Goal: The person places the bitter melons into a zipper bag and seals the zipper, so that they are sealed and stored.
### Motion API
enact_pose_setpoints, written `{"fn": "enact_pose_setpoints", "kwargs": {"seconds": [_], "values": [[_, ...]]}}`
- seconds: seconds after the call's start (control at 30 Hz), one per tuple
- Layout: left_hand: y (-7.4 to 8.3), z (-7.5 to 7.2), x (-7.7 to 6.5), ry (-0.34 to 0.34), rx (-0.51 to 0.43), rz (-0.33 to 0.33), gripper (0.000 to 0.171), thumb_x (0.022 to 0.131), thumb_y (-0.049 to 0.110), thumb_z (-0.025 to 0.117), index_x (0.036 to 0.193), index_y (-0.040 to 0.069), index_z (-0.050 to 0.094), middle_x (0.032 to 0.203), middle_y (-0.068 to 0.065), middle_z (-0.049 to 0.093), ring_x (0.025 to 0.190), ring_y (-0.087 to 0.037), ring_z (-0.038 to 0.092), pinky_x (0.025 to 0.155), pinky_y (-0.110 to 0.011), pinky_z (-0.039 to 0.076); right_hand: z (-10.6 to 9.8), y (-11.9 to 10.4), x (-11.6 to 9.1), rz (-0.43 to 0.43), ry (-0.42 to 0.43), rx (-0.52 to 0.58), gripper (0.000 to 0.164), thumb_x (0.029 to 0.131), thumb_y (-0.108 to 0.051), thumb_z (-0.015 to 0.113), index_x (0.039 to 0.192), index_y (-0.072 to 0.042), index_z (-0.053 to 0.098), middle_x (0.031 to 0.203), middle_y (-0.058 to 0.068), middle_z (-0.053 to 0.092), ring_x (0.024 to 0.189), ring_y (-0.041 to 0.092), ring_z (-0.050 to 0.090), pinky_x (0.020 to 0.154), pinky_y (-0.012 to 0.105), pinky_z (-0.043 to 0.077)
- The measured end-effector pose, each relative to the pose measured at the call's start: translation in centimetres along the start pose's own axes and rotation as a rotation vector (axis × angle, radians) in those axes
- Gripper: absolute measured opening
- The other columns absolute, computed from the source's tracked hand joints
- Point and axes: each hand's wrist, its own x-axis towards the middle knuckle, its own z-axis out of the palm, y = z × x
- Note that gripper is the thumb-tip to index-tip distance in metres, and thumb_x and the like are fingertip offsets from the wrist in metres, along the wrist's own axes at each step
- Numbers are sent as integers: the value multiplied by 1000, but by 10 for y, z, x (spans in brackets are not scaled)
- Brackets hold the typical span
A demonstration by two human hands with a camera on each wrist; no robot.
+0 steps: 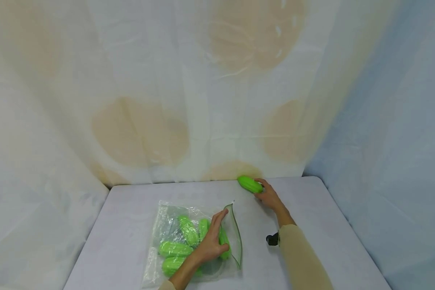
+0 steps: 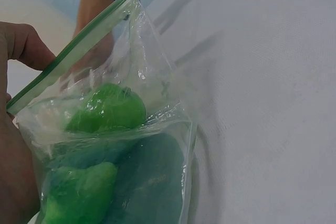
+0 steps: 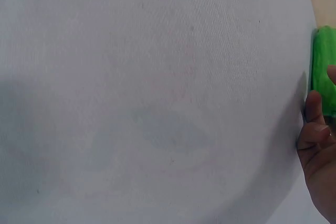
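Note:
At the table's far edge my right hand (image 1: 268, 196) grips the near end of a bright green, ridged gourd (image 1: 249, 184). In the right wrist view, its fingers and thumb sit around that gourd (image 3: 323, 72) at the right border. A clear zip bag (image 1: 154, 257) lies nearer, with several similar gourds (image 1: 188, 231) inside. My left hand (image 1: 208, 243) is over the bag's right part, fingers and thumb spread at its mouth. The left wrist view has the left thumb (image 2: 34, 51) against the green zip strip (image 2: 79, 38), holding the mouth raised; the other left fingers are mostly hidden.
The white-covered table (image 1: 123, 217) carries the bag. A pale curtain with tan round patches (image 1: 141, 133) hangs behind it, and more sheeting (image 1: 395, 161) closes the sides. A black wrist device (image 1: 272, 239) is on the right forearm.

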Motion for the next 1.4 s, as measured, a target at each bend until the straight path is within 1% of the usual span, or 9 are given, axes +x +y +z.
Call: {"fn": "enact_pose_setpoints", "kwargs": {"seconds": [0.27,0.47,0.57,0.73,0.9,1.03,1.13,1.23,1.4], "values": [[1,1,1,-9,2,-12,110,64,0,65,161,7,14,160,-10,22,145,-40,30,111,-55,34,5,-5,4,-10,75,-53,61,89,-4,64,146,-17,46,151,23,43,131,38,41,108,58,34],[3,1,1,-17,-15,-34,111,63,0,66,161,9,15,161,-8,21,147,-36,28,113,-55,33,5,-6,1,-12,83,-46,58,91,-7,65,145,-17,47,152,22,42,137,40,40,110,60,33],[3,1,1,-21,-19,-40,111,64,0,65,162,9,14,161,-7,20,148,-35,27,114,-54,32,5,-8,0,-10,86,-28,57,91,-8,65,145,-16,47,150,24,43,134,40,41,109,59,35],[1,2,1,-14,-4,-29,111,63,1,65,161,8,14,160,-8,21,146,-37,29,113,-55,33,4,-10,0,-8,84,-21,55,93,-11,65,145,-13,47,150,25,42,135,41,41,108,59,35],[0,2,2,-11,3,-35,111,64,1,66,161,9,14,161,-7,22,146,-36,30,113,-54,34,3,-11,-1,5,86,-18,55,94,-12,65,145,-13,47,150,25,42,134,42,41,106,59,36],[1,2,2,-15,-11,-53,112,63,1,66,162,11,14,161,-5,21,147,-35,29,113,-55,33,3,-10,0,35,82,24,54,95,-14,65,146,-18,46,151,23,41,127,39,45,98,51,44],[1,1,1,-17,-12,-56,111,64,1,65,162,12,14,161,-5,21,147,-35,29,112,-55,34,4,-10,-1,57,80,69,54,95,-15,66,145,-23,46,151,21,40,114,34,52,84,39,49],[2,1,0,-14,1,-44,111,64,1,65,162,11,14,161,-7,22,146,-36,30,110,-54,36,5,-9,-2,57,85,93,54,96,-15,66,146,-24,46,150,19,41,100,28,56,73,31,49],[2,1,1,-12,9,-23,110,64,1,65,161,9,14,160,-10,22,145,-38,31,110,-54,36,5,-10,-6,46,86,109,52,97,-17,67,144,-25,47,147,17,44,89,23,58,71,28,49]]}}
